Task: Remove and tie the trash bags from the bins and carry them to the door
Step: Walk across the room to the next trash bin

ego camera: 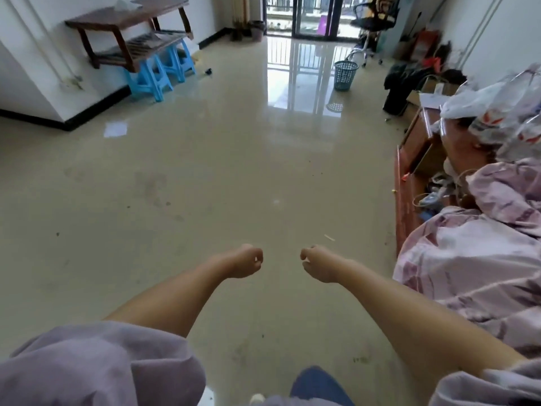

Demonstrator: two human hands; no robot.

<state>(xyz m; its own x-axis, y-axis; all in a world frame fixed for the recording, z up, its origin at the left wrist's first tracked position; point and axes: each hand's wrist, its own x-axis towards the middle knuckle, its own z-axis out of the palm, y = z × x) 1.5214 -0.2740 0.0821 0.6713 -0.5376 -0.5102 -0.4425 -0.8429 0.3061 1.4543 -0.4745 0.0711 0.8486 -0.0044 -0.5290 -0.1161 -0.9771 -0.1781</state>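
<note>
Head view: a person's two bare forearms reach forward over a glossy beige floor (205,177). The left hand (244,261) and right hand (317,263) are each curled into a loose fist, holding nothing, a gap between them. No writing can be read anywhere. The task's bin, a blue-grey mesh wastebasket (345,75), stands far ahead near the glass balcony door (298,16); whether it holds a bag cannot be told. A second dark bin (257,30) stands left of that door. Lilac bedding (474,259) is heaped at right.
</note>
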